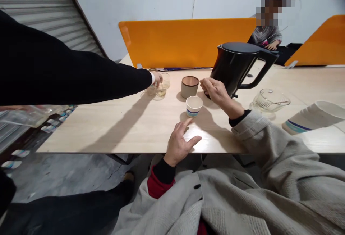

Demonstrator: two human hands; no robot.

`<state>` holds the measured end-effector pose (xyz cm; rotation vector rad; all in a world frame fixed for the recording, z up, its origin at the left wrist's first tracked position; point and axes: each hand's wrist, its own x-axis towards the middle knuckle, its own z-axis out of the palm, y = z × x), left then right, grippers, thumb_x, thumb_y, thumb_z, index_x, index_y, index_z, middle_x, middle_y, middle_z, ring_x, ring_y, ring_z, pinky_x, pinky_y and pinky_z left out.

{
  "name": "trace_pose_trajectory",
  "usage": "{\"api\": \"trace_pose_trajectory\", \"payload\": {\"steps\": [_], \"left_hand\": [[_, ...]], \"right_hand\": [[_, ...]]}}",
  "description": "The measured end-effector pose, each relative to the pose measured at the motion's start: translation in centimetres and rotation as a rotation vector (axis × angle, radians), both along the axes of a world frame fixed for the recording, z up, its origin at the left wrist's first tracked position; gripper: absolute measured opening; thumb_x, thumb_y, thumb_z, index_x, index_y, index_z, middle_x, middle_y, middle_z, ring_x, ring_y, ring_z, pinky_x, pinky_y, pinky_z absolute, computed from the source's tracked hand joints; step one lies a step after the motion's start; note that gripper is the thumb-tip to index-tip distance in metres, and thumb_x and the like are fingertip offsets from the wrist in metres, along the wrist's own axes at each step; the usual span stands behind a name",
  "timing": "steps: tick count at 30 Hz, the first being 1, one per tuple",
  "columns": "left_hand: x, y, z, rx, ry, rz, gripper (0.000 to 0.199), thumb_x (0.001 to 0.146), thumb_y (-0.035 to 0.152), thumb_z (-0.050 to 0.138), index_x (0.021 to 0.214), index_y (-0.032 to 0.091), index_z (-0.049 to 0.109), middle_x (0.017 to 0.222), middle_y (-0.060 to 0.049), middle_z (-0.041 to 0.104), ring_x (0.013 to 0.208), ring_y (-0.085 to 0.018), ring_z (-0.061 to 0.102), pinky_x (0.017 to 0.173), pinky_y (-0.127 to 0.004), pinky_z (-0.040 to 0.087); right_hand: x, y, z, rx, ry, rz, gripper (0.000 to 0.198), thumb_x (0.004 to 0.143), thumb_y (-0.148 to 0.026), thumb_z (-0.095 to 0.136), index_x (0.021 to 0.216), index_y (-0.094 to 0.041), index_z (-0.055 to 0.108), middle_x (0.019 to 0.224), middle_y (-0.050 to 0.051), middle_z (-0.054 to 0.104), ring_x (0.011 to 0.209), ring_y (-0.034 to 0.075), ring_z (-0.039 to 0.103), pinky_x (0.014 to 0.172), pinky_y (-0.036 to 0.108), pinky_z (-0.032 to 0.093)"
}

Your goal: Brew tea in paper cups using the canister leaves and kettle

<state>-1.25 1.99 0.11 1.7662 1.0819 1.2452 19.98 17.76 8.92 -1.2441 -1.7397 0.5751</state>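
Observation:
My left hand (182, 142) rests low over the table's near edge, fingers stretched out and thumb apart. Its fingertips reach the base of a small white paper cup (194, 104) with blue bands, which stands upright. Behind that stands a grey cup (188, 88) with a brown inside. My right hand (217, 94) is beside the grey cup's right rim, in front of the black kettle (233, 67). Its fingers are curled together, and anything inside them is hidden. The kettle stands upright with its lid closed and its handle to the right.
At left, another person's hand (157, 78) reaches among small clear glasses (161, 93). A ribbed glass bowl (271, 100) and stacked paper cups (314, 118), lying tilted, are at right. An orange divider (185, 44) lines the back. Another person sits beyond it.

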Motion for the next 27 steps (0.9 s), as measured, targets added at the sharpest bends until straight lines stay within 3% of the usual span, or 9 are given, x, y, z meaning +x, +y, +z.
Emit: {"api": "trace_pose_trajectory", "payload": {"steps": [2,6,11,15,20,23,27], "left_hand": [[0.0,0.3,-0.2,0.001,0.025,0.027,0.072,0.094,0.049,0.080,0.157,0.027,0.053,0.159,-0.015,0.059,0.149,-0.035,0.055,0.121,-0.055,0.053],[0.3,1.2,-0.4,-0.060,0.125,0.090,0.089,0.093,0.045,0.079,0.169,0.023,0.036,0.180,-0.018,0.031,0.167,-0.038,0.032,0.128,-0.059,0.044],[0.7,1.8,-0.5,-0.091,0.229,0.120,0.093,0.092,0.043,0.078,0.170,0.019,0.035,0.177,-0.022,0.038,0.165,-0.040,0.037,0.130,-0.063,0.040],[0.7,1.4,-0.6,-0.045,0.242,0.140,0.090,0.090,0.043,0.079,0.167,0.018,0.039,0.173,-0.021,0.044,0.162,-0.041,0.041,0.133,-0.064,0.037],[0.8,1.0,-0.9,0.000,0.248,0.164,0.088,0.090,0.041,0.079,0.165,0.017,0.041,0.170,-0.023,0.048,0.159,-0.041,0.045,0.131,-0.064,0.040],[0.8,0.8,-1.0,-0.023,0.191,0.178,0.088,0.092,0.041,0.077,0.167,0.018,0.038,0.170,-0.024,0.046,0.159,-0.041,0.045,0.125,-0.063,0.047],[0.6,0.4,-0.9,-0.015,0.066,0.208,0.076,0.097,0.039,0.074,0.164,0.022,0.042,0.165,-0.021,0.051,0.149,-0.036,0.057,0.113,-0.053,0.058]], "right_hand": [[0.0,-1.9,-0.8,-0.136,0.120,0.053,0.067,0.103,-0.079,0.046,0.107,-0.019,0.076,0.111,0.013,0.078,0.104,0.028,0.072,0.083,0.037,0.059],[-0.6,-4.3,-2.4,-0.345,0.244,0.248,0.069,0.099,-0.084,0.047,0.106,-0.022,0.075,0.113,0.011,0.078,0.106,0.027,0.072,0.084,0.037,0.062],[-1.4,-5.4,-2.7,-0.381,0.265,0.296,0.061,0.097,-0.081,0.054,0.106,-0.026,0.077,0.106,0.009,0.078,0.103,0.029,0.073,0.086,0.042,0.066],[-1.4,-6.4,-2.3,-0.399,0.209,0.358,0.069,0.100,-0.084,0.045,0.111,-0.025,0.080,0.100,0.008,0.079,0.108,0.031,0.073,0.098,0.048,0.064],[-1.0,-6.9,-2.5,-0.377,0.157,0.343,0.074,0.100,-0.086,0.042,0.110,-0.024,0.080,0.104,0.010,0.079,0.108,0.031,0.073,0.098,0.049,0.063],[0.6,-6.1,-2.8,-0.226,0.133,0.164,0.075,0.101,-0.084,0.039,0.121,-0.022,0.075,0.125,0.014,0.076,0.117,0.033,0.071,0.097,0.050,0.063],[5.6,-3.6,-2.0,0.242,0.132,-0.440,0.069,0.104,-0.072,0.035,0.140,-0.021,0.064,0.140,0.018,0.065,0.130,0.033,0.064,0.110,0.056,0.054]]}}
